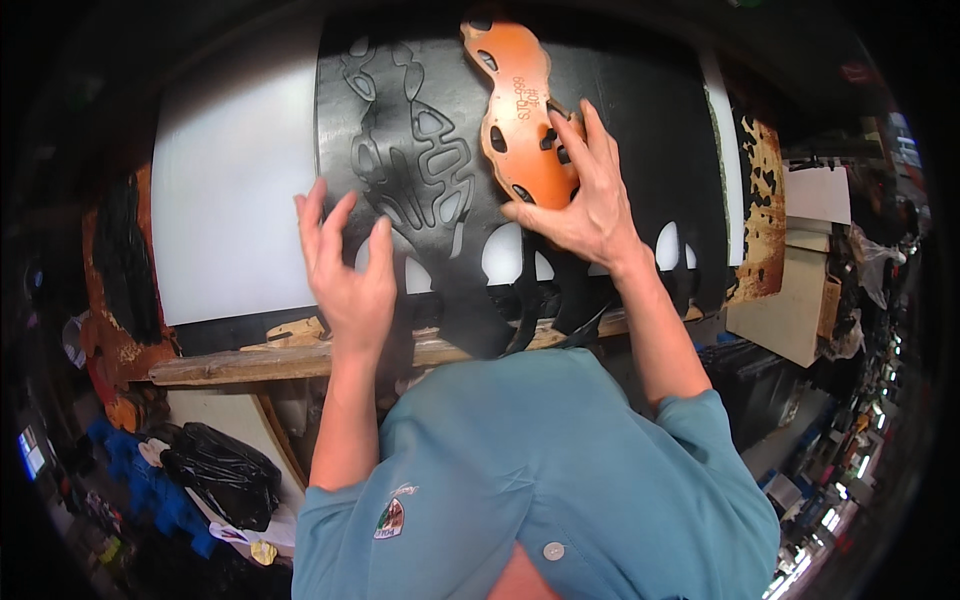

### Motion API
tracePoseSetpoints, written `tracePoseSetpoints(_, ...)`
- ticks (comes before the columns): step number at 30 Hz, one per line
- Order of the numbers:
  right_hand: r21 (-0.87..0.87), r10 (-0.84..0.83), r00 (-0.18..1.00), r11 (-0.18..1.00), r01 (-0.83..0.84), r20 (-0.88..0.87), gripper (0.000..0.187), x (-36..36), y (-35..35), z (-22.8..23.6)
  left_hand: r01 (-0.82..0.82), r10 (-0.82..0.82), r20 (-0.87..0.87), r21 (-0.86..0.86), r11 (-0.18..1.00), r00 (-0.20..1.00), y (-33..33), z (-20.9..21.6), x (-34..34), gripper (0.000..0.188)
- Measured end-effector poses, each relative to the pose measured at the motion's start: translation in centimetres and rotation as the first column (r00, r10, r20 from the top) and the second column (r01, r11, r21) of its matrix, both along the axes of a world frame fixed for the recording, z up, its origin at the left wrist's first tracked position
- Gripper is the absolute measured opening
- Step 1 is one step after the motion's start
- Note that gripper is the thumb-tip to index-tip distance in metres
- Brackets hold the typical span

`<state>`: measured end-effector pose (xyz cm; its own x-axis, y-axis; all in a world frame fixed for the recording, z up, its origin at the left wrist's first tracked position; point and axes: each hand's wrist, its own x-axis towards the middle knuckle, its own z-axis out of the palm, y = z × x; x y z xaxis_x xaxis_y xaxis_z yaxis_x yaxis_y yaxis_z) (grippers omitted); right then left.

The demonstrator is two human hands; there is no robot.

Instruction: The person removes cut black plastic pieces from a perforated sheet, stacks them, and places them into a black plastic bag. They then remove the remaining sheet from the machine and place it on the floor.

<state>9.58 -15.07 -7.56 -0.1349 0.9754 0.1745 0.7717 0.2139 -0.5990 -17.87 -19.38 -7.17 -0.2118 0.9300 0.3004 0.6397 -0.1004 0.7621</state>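
A black sheet of rubber-like material lies over a white cutting board, with several shapes cut out of it near the front edge. An orange cutting die with oval holes rests on the sheet. My right hand grips the die's lower end, fingers spread over it. Hovering over the sheet's left front part, my left hand has its fingers apart and holds nothing. Embossed outlines of earlier cuts show on the sheet between the hands.
A worn wooden bench edge runs below the board. A spotted hide piece and pale boards sit at the right. A black plastic bag and blue cloth lie on the floor at lower left.
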Motion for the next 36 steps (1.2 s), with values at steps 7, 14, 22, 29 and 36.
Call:
tracePoseSetpoints(7,0.207,0.003,1.000,0.978,-0.005,0.009,0.089,-0.5,-1.7,-1.0,0.436,-0.414,0.254,-0.033,0.899,0.874,-7.9,0.3,3.0,0.016)
tracePoseSetpoints(14,0.297,-0.023,0.998,0.954,0.039,-0.058,0.079,-0.7,-1.4,-1.5,0.367,-0.341,-0.173,0.157,0.917,0.924,-8.4,-3.8,5.5,0.028)
tracePoseSetpoints(22,0.123,0.041,0.970,0.992,-0.011,-0.241,0.079,2.5,-1.2,0.5,0.333,-0.300,-0.185,0.186,0.924,0.936,-8.5,-4.1,5.4,0.028)
tracePoseSetpoints(29,0.329,-0.163,0.756,0.828,0.454,-0.634,0.008,10.1,-3.9,4.2,0.265,-0.224,-0.186,0.233,0.936,0.957,-8.6,-4.6,5.6,0.026)
tracePoseSetpoints(36,0.512,-0.183,0.864,0.740,0.435,-0.468,0.022,16.6,-3.3,8.9,0.212,-0.173,-0.160,0.273,0.938,0.972,-8.7,-4.4,4.1,0.023)
